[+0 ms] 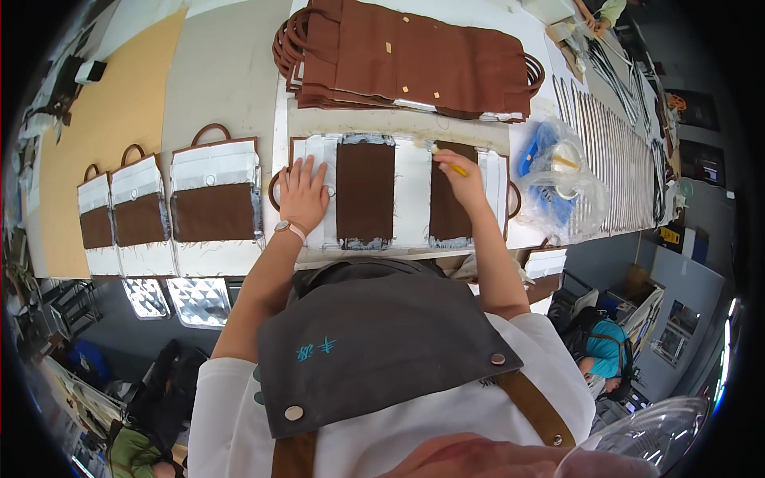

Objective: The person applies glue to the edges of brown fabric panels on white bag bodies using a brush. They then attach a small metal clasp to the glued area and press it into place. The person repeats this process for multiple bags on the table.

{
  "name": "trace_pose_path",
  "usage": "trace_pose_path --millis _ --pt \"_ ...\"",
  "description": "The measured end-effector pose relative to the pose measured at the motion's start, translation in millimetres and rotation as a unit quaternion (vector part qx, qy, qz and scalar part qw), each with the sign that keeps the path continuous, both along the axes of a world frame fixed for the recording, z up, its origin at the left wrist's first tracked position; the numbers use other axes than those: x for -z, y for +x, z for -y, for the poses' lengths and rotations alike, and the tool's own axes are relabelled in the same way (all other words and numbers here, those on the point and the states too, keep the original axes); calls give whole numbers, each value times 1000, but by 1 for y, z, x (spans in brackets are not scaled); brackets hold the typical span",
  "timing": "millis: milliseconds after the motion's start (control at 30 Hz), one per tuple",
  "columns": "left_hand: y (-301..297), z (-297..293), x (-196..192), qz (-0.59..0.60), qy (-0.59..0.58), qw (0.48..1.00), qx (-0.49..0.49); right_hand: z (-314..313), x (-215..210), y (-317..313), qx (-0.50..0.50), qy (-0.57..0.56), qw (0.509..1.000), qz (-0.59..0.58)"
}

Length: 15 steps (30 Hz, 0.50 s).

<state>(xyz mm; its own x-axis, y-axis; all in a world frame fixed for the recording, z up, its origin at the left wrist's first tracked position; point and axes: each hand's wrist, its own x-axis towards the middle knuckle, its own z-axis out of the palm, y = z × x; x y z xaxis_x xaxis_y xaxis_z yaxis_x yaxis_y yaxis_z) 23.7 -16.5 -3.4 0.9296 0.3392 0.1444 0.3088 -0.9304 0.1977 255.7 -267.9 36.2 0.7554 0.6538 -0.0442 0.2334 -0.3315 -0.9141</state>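
Observation:
A bag panel (412,195) lies flat in front of me, white lining up, with two dark brown bands across it and a brown handle loop at each end. My left hand (305,195) rests on its left part, palm down, fingers spread. In my right hand (460,185) is a thin brush (458,170) with a yellow handle, pinched between the fingers. The brush's pale tip meets the panel's far edge, near the top of the right brown band. Greyish smears run along the ends of both bands.
Beyond the panel lies a thick stack of brown bag pieces (430,60) with handles. Several partly folded bag pieces (215,211) lie to the left. On the right sit a blue container (550,209) wrapped in clear plastic and rows of thin strips (617,179). Other people are nearby.

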Motion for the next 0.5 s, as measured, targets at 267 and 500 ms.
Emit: trace_pose_path --millis 267,500 --pt "0 2 0 0 11 1000 0 -52 -33 -18 -10 -62 998 -17" --pt "-2 1 4 8 8 1000 0 -24 -21 27 52 -15 996 -64"
